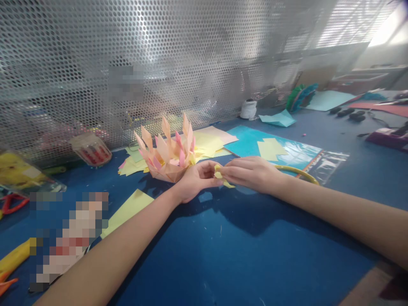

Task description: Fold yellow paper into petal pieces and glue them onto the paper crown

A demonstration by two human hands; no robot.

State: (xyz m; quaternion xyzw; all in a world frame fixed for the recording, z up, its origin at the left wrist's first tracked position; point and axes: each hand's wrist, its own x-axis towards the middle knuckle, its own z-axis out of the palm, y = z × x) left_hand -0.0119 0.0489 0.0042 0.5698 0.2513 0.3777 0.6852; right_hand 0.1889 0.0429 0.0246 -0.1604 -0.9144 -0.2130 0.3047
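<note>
Between my two hands is a small folded piece of yellow paper [219,174], pinched from both sides above the blue table. The fingers of my left hand [199,178] close on its left side, and my right hand [250,173] grips it from the right. Just behind my left hand stands a peach and pink folded-paper crown [167,163] with several pointed tips. A pale yellow paper sheet [132,210] lies to the left, partly covered by my left forearm. My fingers hide part of the folded piece.
Yellow and peach sheets [210,142] lie behind the crown. A blue packet [251,138] bears a yellow square [272,148]. Near the perforated metal panel [191,55] are a white thread spool [248,109] and a clear box with red contents [92,149]. Red-handled scissors [14,204] lie left.
</note>
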